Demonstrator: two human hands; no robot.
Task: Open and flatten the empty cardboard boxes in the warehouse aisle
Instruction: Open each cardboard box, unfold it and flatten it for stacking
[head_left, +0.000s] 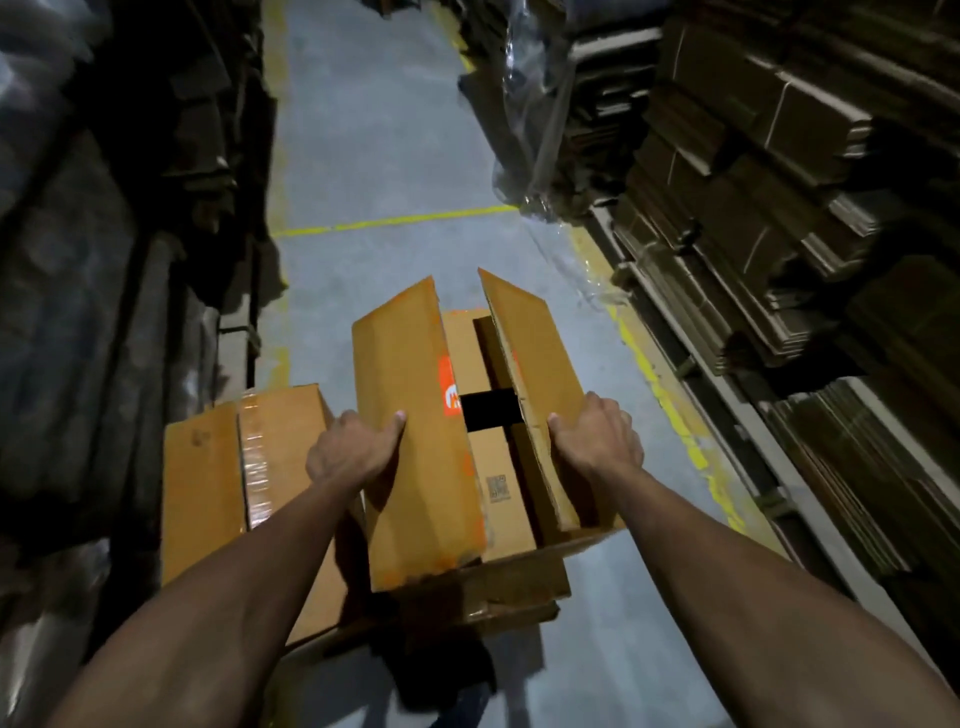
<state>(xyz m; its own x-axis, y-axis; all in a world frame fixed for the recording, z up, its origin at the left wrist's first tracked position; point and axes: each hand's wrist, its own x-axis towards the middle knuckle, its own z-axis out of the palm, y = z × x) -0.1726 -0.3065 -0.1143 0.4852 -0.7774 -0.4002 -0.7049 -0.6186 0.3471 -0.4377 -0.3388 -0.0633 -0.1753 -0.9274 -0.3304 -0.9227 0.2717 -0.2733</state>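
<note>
Gripping each top flap of the cardboard box (467, 467), left hand (353, 452) and right hand (597, 441) fingers curled round edges, we should spread evenly outward.

Open box (467, 467) centre aisle; taped box (244, 467) just left; flattened cardboard stacks (779, 182) right.

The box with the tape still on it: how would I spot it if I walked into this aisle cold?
Start in the grey aisle floor between the dark stacks. Near the person stand two brown boxes: the open box, its flaps held by the left hand and right hand, and beside it, on the person's left, the taped box. Only this one is closed, with a shiny clear tape strip along its top.
</note>
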